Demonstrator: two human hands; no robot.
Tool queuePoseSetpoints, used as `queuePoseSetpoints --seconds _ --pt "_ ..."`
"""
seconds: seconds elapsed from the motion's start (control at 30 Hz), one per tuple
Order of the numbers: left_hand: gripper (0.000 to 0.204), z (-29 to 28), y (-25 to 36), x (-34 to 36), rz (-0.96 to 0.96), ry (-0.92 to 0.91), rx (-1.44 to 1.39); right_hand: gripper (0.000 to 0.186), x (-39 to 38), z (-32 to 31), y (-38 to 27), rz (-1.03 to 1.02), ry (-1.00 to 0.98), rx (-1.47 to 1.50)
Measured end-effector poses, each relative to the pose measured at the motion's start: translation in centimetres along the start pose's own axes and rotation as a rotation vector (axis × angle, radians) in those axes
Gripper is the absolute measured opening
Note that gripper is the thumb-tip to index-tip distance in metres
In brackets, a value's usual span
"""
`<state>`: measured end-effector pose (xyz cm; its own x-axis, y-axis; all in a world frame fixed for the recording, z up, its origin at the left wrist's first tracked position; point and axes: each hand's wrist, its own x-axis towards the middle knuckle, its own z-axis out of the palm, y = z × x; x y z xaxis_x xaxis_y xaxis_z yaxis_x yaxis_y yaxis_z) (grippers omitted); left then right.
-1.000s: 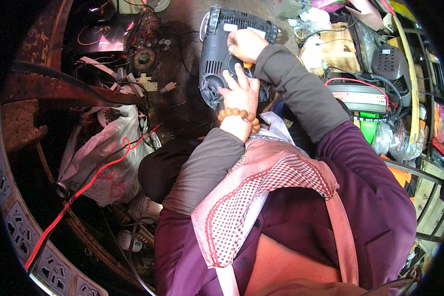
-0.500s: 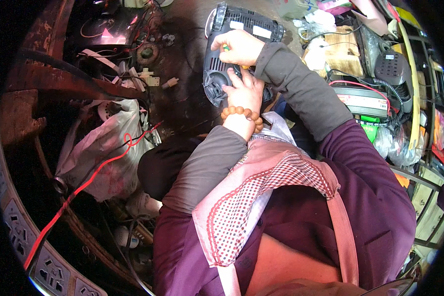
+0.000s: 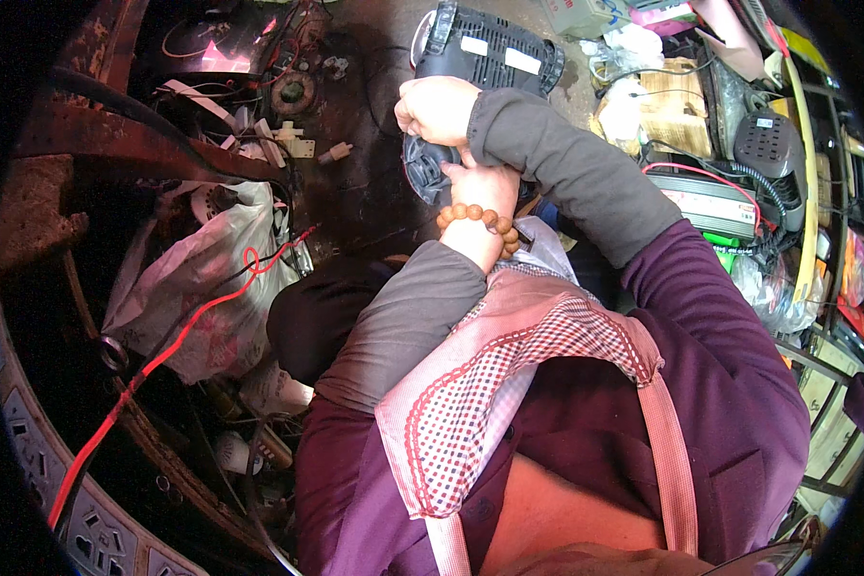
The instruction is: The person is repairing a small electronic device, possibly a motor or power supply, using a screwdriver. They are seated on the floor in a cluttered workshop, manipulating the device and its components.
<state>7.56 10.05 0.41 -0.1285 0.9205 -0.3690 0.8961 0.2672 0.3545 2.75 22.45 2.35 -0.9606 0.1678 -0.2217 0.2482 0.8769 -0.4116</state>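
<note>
A black plastic appliance (image 3: pixel 494 72) with slotted vents and two white labels lies tilted in front of me. My right hand (image 3: pixel 437 108) is closed in a fist over its middle, knuckles up. Whatever sits inside that fist is hidden now; a bit of green and yellow-orange showed around it earlier. Just below, my left hand (image 3: pixel 485 187), with a brown bead bracelet (image 3: pixel 470 213) at the wrist, grips the near end of the appliance beside a round black part (image 3: pixel 424 165). Its thumb shows, while most of its fingers are covered by the right hand.
To the left are a white plastic bag (image 3: pixel 216 288), a red wire (image 3: pixel 178 341) and small white plastic fittings (image 3: pixel 293 141). At right stand a silver box (image 3: pixel 701 200), a black power unit (image 3: pixel 766 139), a wooden block (image 3: pixel 677 106) and crowded shelving.
My right hand has turned over the appliance and moved slightly nearer, covering the coloured bit. The left fingers have drawn in beneath it. The appliance appears shifted a little right.
</note>
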Motion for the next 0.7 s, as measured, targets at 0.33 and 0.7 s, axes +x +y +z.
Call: queuePoseSetpoints --seconds 0.33,0.7 --pt "0.045 1.2 -0.1 0.4 0.050 -0.045 0.159 0.016 1.2 -0.8 -0.9 0.056 -0.109 -0.013" --pt "0.041 0.5 -0.5 -0.4 0.086 0.054 0.128 0.026 -0.2 -3.1 -0.8 0.099 0.009 0.154"
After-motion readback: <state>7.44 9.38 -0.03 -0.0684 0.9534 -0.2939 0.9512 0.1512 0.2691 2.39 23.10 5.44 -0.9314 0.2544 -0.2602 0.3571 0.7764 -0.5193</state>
